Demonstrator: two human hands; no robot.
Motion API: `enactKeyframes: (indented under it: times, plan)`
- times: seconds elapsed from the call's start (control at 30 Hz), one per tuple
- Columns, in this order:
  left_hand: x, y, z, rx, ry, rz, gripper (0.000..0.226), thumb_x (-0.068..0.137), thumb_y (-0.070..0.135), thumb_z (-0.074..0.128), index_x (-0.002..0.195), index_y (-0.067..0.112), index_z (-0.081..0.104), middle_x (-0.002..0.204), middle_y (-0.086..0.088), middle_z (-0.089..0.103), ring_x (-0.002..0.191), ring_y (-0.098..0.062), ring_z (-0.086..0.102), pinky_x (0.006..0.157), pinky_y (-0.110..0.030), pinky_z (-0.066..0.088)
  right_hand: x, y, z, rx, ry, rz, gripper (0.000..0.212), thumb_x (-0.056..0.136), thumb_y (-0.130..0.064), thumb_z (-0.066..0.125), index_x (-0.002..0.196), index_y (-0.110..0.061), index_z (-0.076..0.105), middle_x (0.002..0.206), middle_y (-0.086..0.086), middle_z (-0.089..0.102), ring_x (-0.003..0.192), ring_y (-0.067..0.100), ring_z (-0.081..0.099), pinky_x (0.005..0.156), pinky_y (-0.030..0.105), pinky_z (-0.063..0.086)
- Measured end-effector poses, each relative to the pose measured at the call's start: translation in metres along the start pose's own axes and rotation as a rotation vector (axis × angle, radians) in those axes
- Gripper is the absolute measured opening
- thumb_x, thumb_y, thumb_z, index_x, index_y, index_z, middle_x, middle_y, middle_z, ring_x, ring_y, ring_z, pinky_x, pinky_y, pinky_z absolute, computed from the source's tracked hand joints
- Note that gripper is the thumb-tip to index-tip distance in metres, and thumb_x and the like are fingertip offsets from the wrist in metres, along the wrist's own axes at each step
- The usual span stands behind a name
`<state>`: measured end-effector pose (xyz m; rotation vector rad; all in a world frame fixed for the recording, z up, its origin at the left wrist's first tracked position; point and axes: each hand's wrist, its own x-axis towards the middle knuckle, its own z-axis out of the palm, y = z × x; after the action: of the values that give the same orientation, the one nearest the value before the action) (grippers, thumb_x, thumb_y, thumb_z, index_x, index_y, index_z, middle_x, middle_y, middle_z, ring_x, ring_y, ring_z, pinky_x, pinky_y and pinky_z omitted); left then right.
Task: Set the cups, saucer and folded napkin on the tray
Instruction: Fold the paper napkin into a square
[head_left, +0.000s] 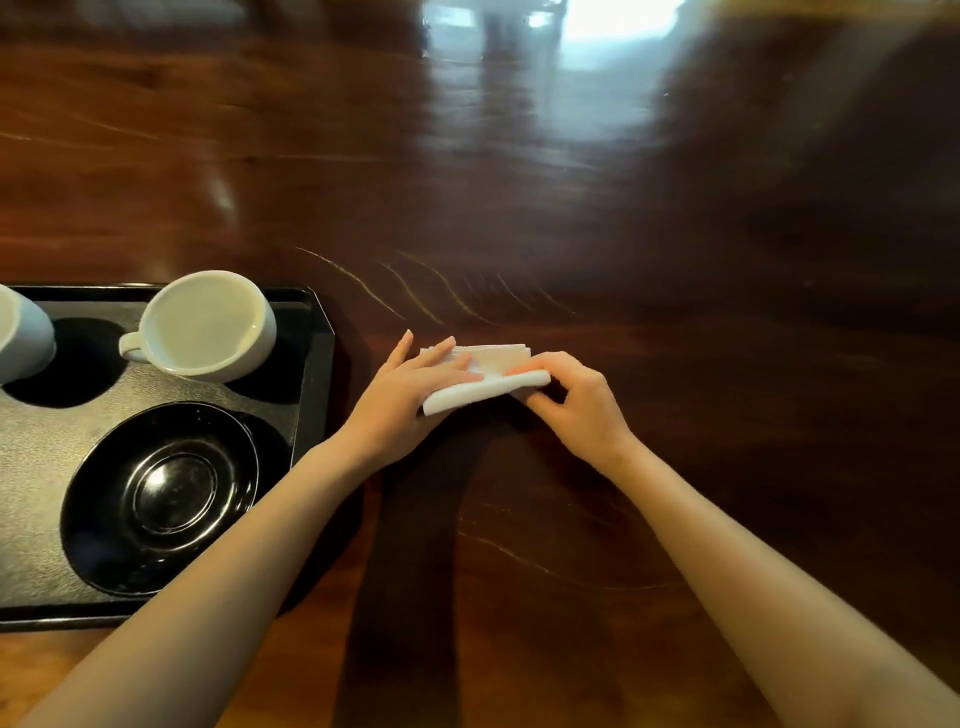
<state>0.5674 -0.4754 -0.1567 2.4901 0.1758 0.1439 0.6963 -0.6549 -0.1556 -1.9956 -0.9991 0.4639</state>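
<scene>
A white napkin (488, 376) lies on the dark wooden table to the right of the black tray (311, 405). My left hand (410, 395) rests flat on its left part, with a folded flap lying over the fingers. My right hand (571, 400) pinches that flap at the napkin's right edge. On the tray stand a white cup (208, 325) at the back with its handle to the left, and part of a second white cup (23, 338) at the left edge of view. A black saucer (161, 499) sits at the tray's front.
The dark polished wooden table (571, 208) stretches away behind and to the right of my hands. The tray lies near the table's front left. Bright glare from the far side reflects on the table's surface.
</scene>
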Motion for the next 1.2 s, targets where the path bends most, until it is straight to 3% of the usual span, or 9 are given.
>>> enactKeyframes:
  times: [0.1,0.2,0.27,0.37,0.47,0.57,0.73,0.9,1.2]
  plan:
    - [0.002,0.015,-0.010,-0.320,0.133,-0.149,0.025,0.091,0.008,0.056,0.115,0.015,0.063,0.115,0.011,0.062,0.112,-0.003,0.055,0.112,-0.030,0.030,0.008,-0.019,0.005,0.217,0.106,0.100,0.012,0.091,-0.016,0.058,0.100,-0.009,0.062,0.091,0.004,0.064,0.084,0.011,0.060,0.073,0.024,0.051]
    - [0.007,0.041,-0.011,-0.574,0.383,-0.348,0.012,0.093,0.020,0.055,0.096,0.031,0.054,0.090,0.018,0.057,0.081,0.004,0.058,0.071,-0.014,0.052,0.015,-0.037,0.013,0.246,0.259,0.083,0.012,0.096,-0.022,0.048,0.091,-0.014,0.054,0.076,-0.004,0.054,0.068,0.010,0.055,0.057,0.023,0.047]
    - [0.012,0.053,-0.006,-0.628,0.547,-0.424,0.010,0.094,0.027,0.053,0.091,0.036,0.049,0.087,0.015,0.055,0.077,0.002,0.058,0.064,-0.014,0.052,0.019,-0.044,0.018,0.177,0.358,0.079,0.015,0.098,-0.025,0.043,0.087,-0.016,0.048,0.072,-0.009,0.050,0.064,0.009,0.054,0.052,0.023,0.046]
    - [0.020,0.064,0.001,-0.648,0.694,-0.534,0.013,0.096,0.035,0.047,0.097,0.022,0.047,0.084,0.013,0.051,0.074,-0.004,0.055,0.060,-0.013,0.049,0.024,-0.050,0.022,0.099,0.430,0.105,0.018,0.099,-0.028,0.040,0.086,-0.015,0.044,0.070,-0.011,0.048,0.061,0.009,0.054,0.049,0.018,0.043]
    - [0.026,0.072,0.002,-0.622,0.679,-0.666,0.021,0.098,0.041,0.038,0.102,0.021,0.043,0.084,0.014,0.051,0.076,-0.004,0.055,0.061,-0.016,0.046,0.025,-0.054,0.016,0.090,0.428,0.174,0.021,0.100,-0.028,0.037,0.085,-0.014,0.043,0.067,-0.012,0.046,0.057,0.006,0.049,0.047,0.014,0.039]
    - [0.030,0.080,-0.005,-0.512,0.615,-0.731,0.024,0.097,0.045,0.036,0.100,0.022,0.041,0.090,0.007,0.054,0.079,-0.009,0.057,0.063,-0.022,0.051,0.024,-0.063,0.008,0.056,0.385,0.301,0.026,0.101,-0.031,0.033,0.085,-0.013,0.044,0.070,-0.008,0.050,0.065,0.013,0.055,0.054,0.030,0.045]
    - [0.026,0.096,-0.032,-0.429,0.601,-0.802,0.036,0.097,0.044,0.037,0.103,0.011,0.048,0.092,-0.003,0.058,0.087,-0.028,0.063,0.075,-0.044,0.056,0.023,-0.101,-0.003,-0.104,0.321,0.440,0.034,0.101,-0.034,0.025,0.089,-0.010,0.046,0.089,0.010,0.062,0.083,0.028,0.059,0.065,0.035,0.043]
    - [0.007,0.098,-0.082,-0.403,0.654,-0.772,0.039,0.099,0.039,0.035,0.102,0.003,0.049,0.097,-0.018,0.064,0.087,-0.036,0.061,0.066,-0.038,0.045,0.031,-0.155,0.000,-0.149,0.294,0.399,0.038,0.101,-0.033,0.024,0.098,-0.004,0.050,0.102,0.019,0.065,0.095,0.039,0.060,0.069,0.037,0.041]
    - [-0.080,0.043,-0.192,-0.390,0.782,-0.659,0.035,0.101,0.035,0.033,0.098,0.004,0.048,0.079,-0.005,0.056,0.074,-0.027,0.055,0.061,-0.035,0.038,0.049,-0.268,0.088,-0.093,0.353,0.222,0.038,0.101,-0.034,0.025,0.087,-0.007,0.046,0.078,0.008,0.056,0.073,0.028,0.056,0.061,0.039,0.045]
